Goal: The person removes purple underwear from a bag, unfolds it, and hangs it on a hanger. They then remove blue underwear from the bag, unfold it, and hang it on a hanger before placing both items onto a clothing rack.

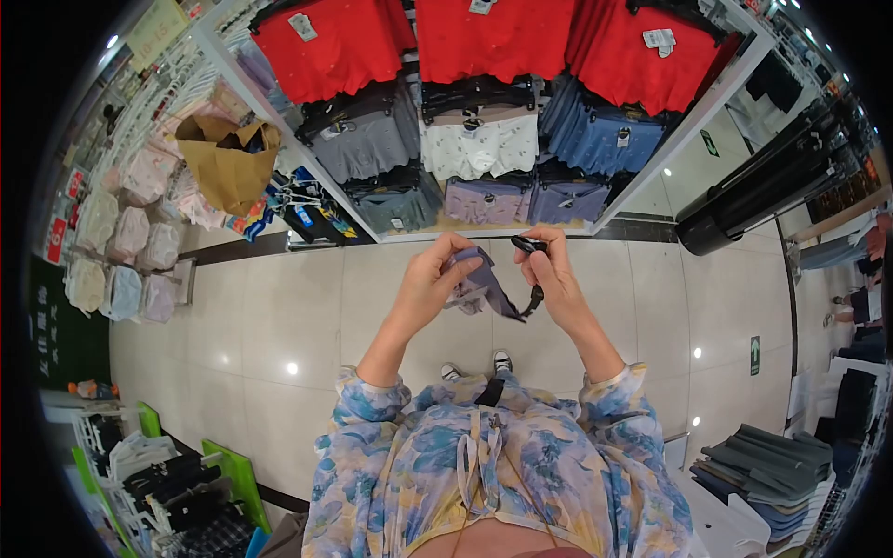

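My left hand (pixel 435 279) pinches a folded purple garment (pixel 486 279), which hangs between my two hands. In my right hand (pixel 551 267) is a black hanger (pixel 528 245), held between thumb and fingers. The hanger's lower clip (pixel 535 299) hangs below the right fingers, close to the garment's right end; whether it grips the cloth cannot be made out. A similar purple garment (pixel 569 201) hangs on the low rack in front of both hands.
A white-framed rack (pixel 279 130) with red shirts (pixel 493 37) stands ahead. Left are hanging pale underwear (pixel 132 232) and a brown paper bag (pixel 228 163). A black column (pixel 735 209) is at right; folded trousers (pixel 767 465) lie lower right, green-edged racks (pixel 233 479) lower left.
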`<action>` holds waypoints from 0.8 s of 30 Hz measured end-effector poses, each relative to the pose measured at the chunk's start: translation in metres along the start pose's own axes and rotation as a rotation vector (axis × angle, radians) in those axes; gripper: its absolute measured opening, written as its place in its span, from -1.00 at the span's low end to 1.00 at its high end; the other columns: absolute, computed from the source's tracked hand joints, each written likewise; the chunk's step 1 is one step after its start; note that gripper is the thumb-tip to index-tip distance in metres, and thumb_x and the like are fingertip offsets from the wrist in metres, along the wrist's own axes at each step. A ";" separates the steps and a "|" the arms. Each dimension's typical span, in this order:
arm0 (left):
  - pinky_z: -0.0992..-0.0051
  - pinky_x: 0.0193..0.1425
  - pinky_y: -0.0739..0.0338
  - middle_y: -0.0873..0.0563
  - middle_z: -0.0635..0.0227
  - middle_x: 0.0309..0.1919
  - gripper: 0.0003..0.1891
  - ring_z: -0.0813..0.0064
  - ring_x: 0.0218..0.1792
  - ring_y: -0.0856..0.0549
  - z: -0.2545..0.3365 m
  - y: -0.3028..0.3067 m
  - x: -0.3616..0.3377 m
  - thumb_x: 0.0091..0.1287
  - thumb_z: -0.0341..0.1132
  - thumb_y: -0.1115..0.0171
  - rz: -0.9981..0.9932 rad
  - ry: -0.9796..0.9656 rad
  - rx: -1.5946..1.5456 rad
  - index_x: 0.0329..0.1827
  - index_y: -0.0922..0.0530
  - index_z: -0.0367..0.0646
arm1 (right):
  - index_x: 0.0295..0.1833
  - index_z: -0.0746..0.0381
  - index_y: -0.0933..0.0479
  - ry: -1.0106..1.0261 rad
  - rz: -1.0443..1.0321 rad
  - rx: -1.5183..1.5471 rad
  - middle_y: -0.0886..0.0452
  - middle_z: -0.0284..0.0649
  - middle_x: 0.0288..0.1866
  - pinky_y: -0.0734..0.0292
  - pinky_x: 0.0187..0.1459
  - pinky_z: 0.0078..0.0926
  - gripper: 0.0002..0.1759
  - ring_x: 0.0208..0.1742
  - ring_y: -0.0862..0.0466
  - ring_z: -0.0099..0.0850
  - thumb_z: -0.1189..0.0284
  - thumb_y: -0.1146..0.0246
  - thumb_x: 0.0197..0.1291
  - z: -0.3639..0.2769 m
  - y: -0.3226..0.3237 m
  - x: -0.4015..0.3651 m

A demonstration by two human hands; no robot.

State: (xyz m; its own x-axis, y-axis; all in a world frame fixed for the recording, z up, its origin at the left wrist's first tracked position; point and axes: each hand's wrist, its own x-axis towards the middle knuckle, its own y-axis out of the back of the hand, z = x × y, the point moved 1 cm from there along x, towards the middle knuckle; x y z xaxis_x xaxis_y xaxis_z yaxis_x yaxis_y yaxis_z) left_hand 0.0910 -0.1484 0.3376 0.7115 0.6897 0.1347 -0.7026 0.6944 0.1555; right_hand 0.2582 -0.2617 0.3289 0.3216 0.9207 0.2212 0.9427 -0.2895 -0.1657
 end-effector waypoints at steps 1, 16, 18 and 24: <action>0.66 -0.40 -0.39 -0.61 0.48 -0.47 -0.87 0.77 -0.49 -0.49 0.003 0.000 0.000 0.29 -0.44 -0.27 -0.016 0.027 0.022 -0.17 -0.53 -0.24 | 0.13 0.25 -0.32 -0.010 -0.001 -0.021 -0.41 -0.40 -0.30 -0.24 -0.37 -0.71 -0.67 -0.41 -0.27 -0.68 0.28 -0.09 0.40 -0.003 0.000 0.000; 0.67 -0.47 -0.30 -0.57 0.50 -0.53 -0.92 0.78 -0.52 -0.41 0.017 -0.015 -0.004 0.34 -0.45 -0.21 -0.044 -0.023 0.058 -0.20 -0.51 -0.25 | -0.21 0.40 -0.59 -0.008 0.038 -0.132 -0.49 -0.33 -0.45 -0.36 -0.57 -0.68 -0.82 -0.57 -0.46 -0.64 0.49 -0.16 0.33 -0.020 -0.005 0.002; 0.69 -0.44 -0.28 -0.56 0.52 -0.51 -0.92 0.80 -0.49 -0.40 0.018 -0.016 -0.005 0.37 -0.44 -0.18 -0.052 -0.019 0.050 -0.17 -0.48 -0.24 | -0.21 0.39 -0.59 0.008 0.006 -0.188 -0.50 -0.31 -0.46 -0.35 -0.58 -0.67 -0.83 -0.58 -0.47 -0.63 0.48 -0.17 0.32 -0.022 -0.004 0.002; 0.68 -0.44 -0.24 -0.53 0.54 -0.52 -0.92 0.79 -0.50 -0.37 0.015 -0.017 -0.007 0.42 -0.41 -0.11 -0.055 0.031 0.043 -0.13 -0.43 -0.22 | -0.17 0.36 -0.60 0.094 -0.055 -0.522 -0.52 -0.19 -0.46 -0.40 -0.48 -0.48 -0.82 -0.54 -0.51 -0.42 0.44 -0.23 0.25 -0.034 -0.010 0.003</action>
State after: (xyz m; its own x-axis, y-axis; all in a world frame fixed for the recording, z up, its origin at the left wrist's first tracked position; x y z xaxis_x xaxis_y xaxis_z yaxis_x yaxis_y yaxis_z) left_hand 0.0981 -0.1686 0.3490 0.7475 0.6574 0.0949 -0.6610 0.7222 0.2036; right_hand 0.2530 -0.2653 0.3640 0.2547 0.9177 0.3050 0.8693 -0.3555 0.3436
